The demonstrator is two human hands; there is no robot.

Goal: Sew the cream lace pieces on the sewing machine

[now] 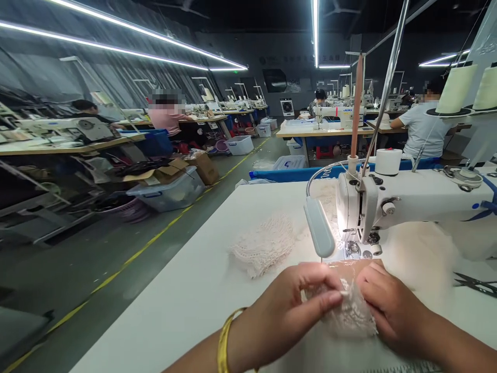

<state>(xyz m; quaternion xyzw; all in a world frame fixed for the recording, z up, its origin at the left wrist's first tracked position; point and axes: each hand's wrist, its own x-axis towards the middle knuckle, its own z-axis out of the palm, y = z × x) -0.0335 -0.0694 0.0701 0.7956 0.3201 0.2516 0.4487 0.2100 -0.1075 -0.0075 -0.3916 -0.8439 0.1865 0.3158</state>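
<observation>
A piece of white lace (351, 313) is held up between both hands, just in front of the sewing machine (404, 199). My left hand (298, 305), with a yellow bangle at the wrist, pinches the lace's left edge between thumb and fingers. On the other side, my right hand (396, 305) has its fingers closed on the lace. The lit needle area (352, 249) is a little beyond the hands. A stack of cream lace (266, 243) lies on the white table (186, 300) to the left.
Black scissors (476, 284) lie at the right. Sheer pale fabric (421, 254) is spread under the machine arm. A grey-green lamp (319, 228) hangs left of the needle. Thread cones (457, 88) stand at the upper right. Several people sit at other machines beyond.
</observation>
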